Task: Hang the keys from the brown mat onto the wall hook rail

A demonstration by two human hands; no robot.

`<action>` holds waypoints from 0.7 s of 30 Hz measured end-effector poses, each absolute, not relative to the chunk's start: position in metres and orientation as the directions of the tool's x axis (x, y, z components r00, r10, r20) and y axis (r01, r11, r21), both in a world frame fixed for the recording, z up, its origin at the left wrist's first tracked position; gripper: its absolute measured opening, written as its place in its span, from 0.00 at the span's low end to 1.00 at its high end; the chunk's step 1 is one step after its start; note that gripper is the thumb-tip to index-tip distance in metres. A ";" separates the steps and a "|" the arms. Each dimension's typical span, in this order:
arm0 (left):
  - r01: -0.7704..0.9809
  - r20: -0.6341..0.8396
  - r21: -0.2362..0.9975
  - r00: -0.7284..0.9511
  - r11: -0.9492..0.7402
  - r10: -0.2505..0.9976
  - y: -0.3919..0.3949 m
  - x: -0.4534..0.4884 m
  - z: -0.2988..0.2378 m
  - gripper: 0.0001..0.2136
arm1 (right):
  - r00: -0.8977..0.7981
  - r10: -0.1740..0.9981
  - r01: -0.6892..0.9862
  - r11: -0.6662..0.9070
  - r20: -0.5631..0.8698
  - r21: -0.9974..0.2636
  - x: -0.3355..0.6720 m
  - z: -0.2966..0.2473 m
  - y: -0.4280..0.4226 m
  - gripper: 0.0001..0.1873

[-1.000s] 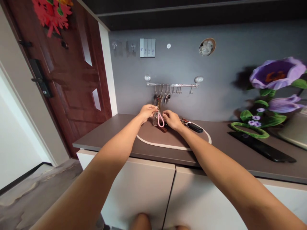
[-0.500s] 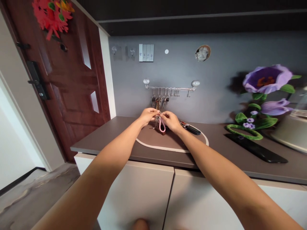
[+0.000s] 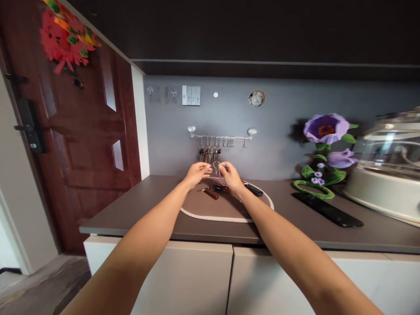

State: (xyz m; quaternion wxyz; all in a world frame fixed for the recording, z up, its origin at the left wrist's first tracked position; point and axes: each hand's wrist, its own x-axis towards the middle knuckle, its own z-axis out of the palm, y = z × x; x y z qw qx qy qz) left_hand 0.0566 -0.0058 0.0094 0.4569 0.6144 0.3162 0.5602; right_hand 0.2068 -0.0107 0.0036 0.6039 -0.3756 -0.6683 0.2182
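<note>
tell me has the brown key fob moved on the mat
No. The brown key fob lies on the same left-middle part of the oval mat, in front of the hook rail; only the camera shifted.

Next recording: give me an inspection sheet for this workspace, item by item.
Surface: dark counter, oval mat on it.
Job's things: key ring held above the mat; more keys lie on the mat.
Clutter: black slab, flower ornament, glass-lidded pot.
Grippers: left hand and right hand both pinch the key ring.
Cables: nothing seen.
Surroundings: wall rack with hanging keys, switches, wooden door.
</note>
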 end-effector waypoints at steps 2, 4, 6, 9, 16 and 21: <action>-0.025 0.447 0.893 0.151 -0.448 0.882 -0.002 0.057 0.005 0.08 | 0.063 0.757 0.239 0.621 0.651 -0.746 0.210 0.004 -0.008 0.12; 0.121 0.501 0.847 0.142 -0.517 0.854 0.003 0.057 0.001 0.08 | 0.117 0.746 0.235 0.621 0.656 -0.748 0.213 0.005 -0.004 0.12; 0.276 0.560 0.769 0.147 -0.577 0.816 0.006 0.056 -0.002 0.09 | 0.165 0.740 0.218 0.617 0.652 -0.756 0.216 0.006 -0.001 0.11; 0.472 0.647 0.602 0.185 -0.644 0.740 0.007 0.053 -0.003 0.10 | 0.212 0.759 0.164 0.593 0.615 -0.788 0.219 0.014 0.003 0.10; 0.628 0.691 0.430 0.234 -0.649 0.684 0.006 0.050 -0.003 0.12 | 0.277 0.737 0.210 0.580 0.617 -0.787 0.222 0.048 0.014 0.07; 0.658 0.688 0.398 0.247 -0.639 0.683 0.004 0.049 -0.003 0.12 | 0.337 0.732 0.255 0.533 0.591 -0.806 0.217 0.066 0.022 0.05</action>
